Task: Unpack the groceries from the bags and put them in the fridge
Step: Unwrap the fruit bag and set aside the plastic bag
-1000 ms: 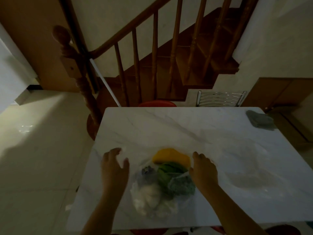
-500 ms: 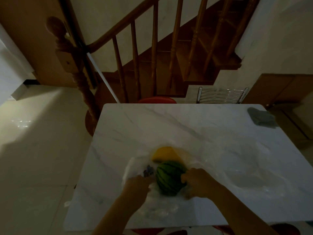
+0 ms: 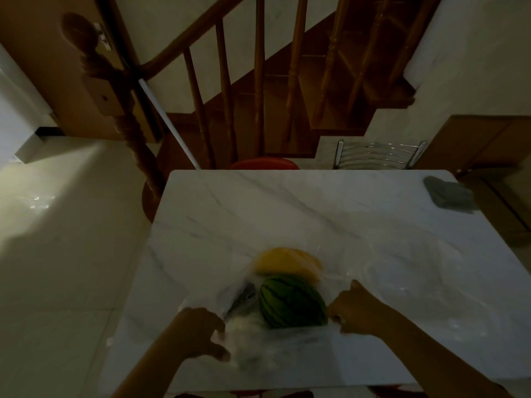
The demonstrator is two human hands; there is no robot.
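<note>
A clear plastic bag [image 3: 258, 340] lies on the white marble table [image 3: 287, 214] near its front edge. Inside sit a small striped green watermelon [image 3: 290, 301] and, just behind it, a yellow fruit [image 3: 284, 262]; a dark item [image 3: 244, 300] shows left of the melon. My left hand [image 3: 198, 331] grips the bag's left edge with curled fingers. My right hand [image 3: 356, 310] grips the bag's right edge beside the melon. The bag's mouth is stretched wide between both hands.
A grey cloth [image 3: 448, 193] lies at the table's far right corner. Behind the table stand a red stool [image 3: 264, 163] and a metal chair back [image 3: 379, 155]. A wooden staircase with banister [image 3: 258, 81] rises beyond. Tiled floor [image 3: 57, 254] lies to the left.
My hands went from resting beside the bag to gripping its edges and pulling them apart toward me. The bag opened and the watermelon is now uncovered.
</note>
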